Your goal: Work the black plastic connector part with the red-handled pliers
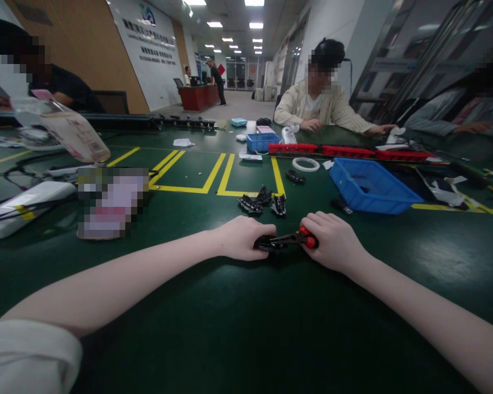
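In front of me, my left hand (246,238) is closed around a small black part (267,243), mostly covered by the fingers. My right hand (331,241) grips the red handles of a pair of pliers (290,239). The dark jaws point left and meet the black part; whether they clamp it I cannot tell. Just beyond my hands several similar black parts (250,204) lie in a loose group on the green table (213,339). Another black part (295,177) rests farther off.
A blue bin (373,186) stands at right, with a white ring (305,164) left of it. A smaller blue bin (263,142) and red strips (328,151) lie behind. At left are a phone (115,205) and a white device (28,208). Other people sit around the table.
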`<state>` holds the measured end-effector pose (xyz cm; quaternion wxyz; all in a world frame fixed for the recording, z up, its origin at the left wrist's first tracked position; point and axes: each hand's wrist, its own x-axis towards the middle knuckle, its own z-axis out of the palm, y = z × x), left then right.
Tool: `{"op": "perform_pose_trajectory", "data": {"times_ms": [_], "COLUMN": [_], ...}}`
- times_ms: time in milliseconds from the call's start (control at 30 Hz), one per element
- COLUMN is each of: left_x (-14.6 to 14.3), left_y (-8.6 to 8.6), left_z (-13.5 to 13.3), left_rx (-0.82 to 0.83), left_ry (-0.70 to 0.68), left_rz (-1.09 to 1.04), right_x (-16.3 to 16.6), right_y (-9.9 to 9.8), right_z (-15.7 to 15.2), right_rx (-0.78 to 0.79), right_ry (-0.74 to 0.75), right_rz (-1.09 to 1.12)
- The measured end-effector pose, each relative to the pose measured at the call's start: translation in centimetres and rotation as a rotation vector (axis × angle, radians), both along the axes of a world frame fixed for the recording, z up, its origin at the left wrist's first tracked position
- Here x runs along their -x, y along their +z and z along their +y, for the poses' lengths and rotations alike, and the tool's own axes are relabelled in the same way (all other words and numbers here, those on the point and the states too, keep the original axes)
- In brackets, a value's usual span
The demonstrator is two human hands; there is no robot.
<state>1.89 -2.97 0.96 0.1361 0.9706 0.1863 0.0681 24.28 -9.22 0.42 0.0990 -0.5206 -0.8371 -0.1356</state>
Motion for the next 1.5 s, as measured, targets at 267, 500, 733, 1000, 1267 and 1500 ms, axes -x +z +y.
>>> {"op": "perform_pose_trajectory", "data": {"times_ms": [267,500,733,1000,1267,1500], "left_x": [0.0,-0.1,-0.1,0.0,0.0,0.0], "left_y": [0.0,-0.3,-0.3,-0.3,-0.3,0.0], "left_z": [0.4,0.3,0.3,0.2,0.3,0.2], "left_rx": [0.099,0.053,0.058,0.072,0.078,0.042], "left_ry": [-0.022,-0.011,-0.007,0.027,0.039,0.029], "left_rz": [-0.065,-0.065,-0.066,-0.071,-0.097,-0.029], "right_x": [-0.3,-0.6,-1.1,-1.6,-1.3,-1.3], "right_y": [0.0,0.2,-0.2,-0.4,-0.2,-0.3], "right_z": [0.1,0.1,0.4,0.5,0.4,0.5], "right_rx": [-0.078,-0.251,-0.261,-0.227,-0.141,-0.153], "right_ry": [0.042,0.073,0.091,0.067,0.048,0.041], "right_rz": [-0.077,-0.24,-0.185,-0.135,-0.096,-0.12]}}
